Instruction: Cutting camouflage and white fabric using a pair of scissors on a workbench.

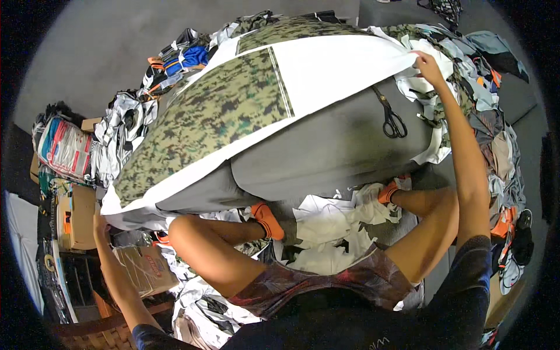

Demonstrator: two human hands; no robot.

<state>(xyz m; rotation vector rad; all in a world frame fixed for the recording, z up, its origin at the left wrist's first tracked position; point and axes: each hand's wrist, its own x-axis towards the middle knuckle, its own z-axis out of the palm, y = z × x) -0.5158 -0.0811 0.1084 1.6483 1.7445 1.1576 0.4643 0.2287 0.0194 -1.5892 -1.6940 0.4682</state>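
Diagonally, the patterned cloth (pixel 210 111) spans the grey cushion (pixel 326 154), near-left corner toward far-right; left hand (pixel 101 226) and right hand (pixel 429 68) pinch opposite ends.

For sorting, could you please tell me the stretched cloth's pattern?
White cloth with blocky green-brown camouflage panels, clearest in the head view.

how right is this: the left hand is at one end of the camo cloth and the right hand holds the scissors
The right hand doesn't hold the scissors: the head view shows it pinching the edge of the camo cloth, while the scissors lie on the grey cushion. The left hand is indeed at one end of the cloth.
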